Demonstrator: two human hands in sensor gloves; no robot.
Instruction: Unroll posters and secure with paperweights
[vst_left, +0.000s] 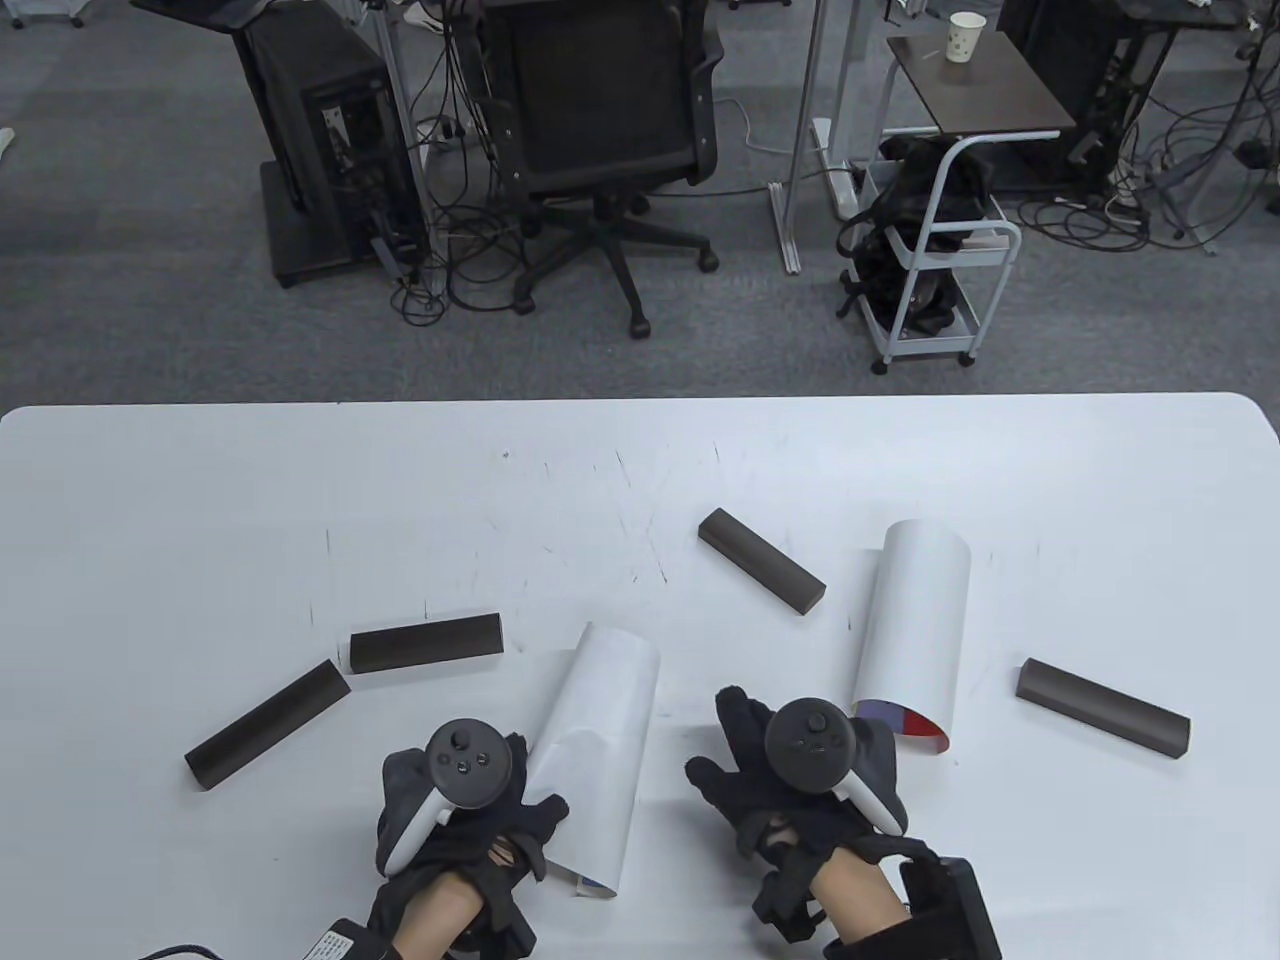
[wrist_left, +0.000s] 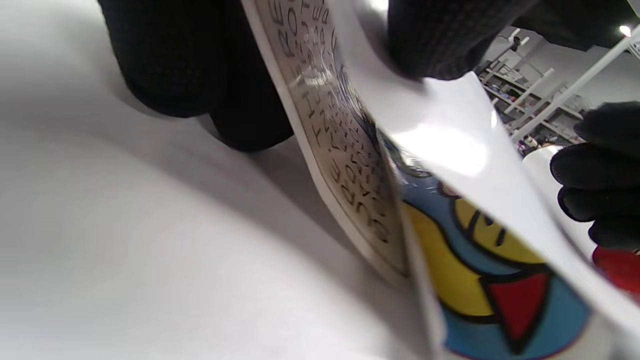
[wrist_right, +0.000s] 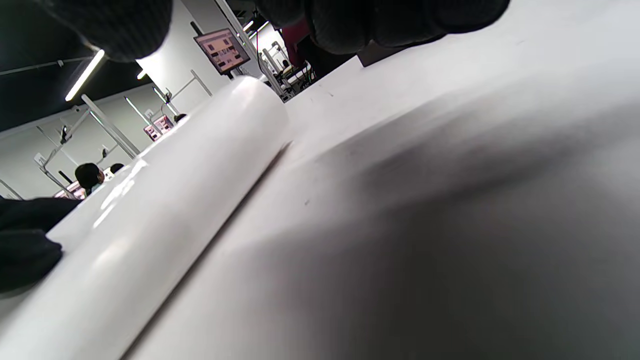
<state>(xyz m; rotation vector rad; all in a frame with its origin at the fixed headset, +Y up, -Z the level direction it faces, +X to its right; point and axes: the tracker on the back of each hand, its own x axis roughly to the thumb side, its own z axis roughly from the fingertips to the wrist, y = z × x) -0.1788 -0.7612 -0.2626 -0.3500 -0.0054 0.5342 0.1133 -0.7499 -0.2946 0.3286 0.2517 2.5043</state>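
Gripping the near end of a rolled poster (vst_left: 597, 745), the left hand (vst_left: 455, 790) pinches its loose edge between gloved fingers (wrist_left: 430, 40) and thumb. The right hand (vst_left: 800, 775) hovers just beside it with fingers spread, holding nothing. A second rolled poster (vst_left: 915, 630) and four dark paperweights (vst_left: 425, 643) lie on the white tabletop (vst_left: 200, 500).

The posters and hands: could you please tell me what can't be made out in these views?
- Left poster: full print hidden in the table view, curled inward; left wrist view shows only a blurred slice.
- Left hand: fingers covered by the tracker, grip unclear.
- Right poster: print mostly rolled inside.
- Right hand: contact with the table unclear.
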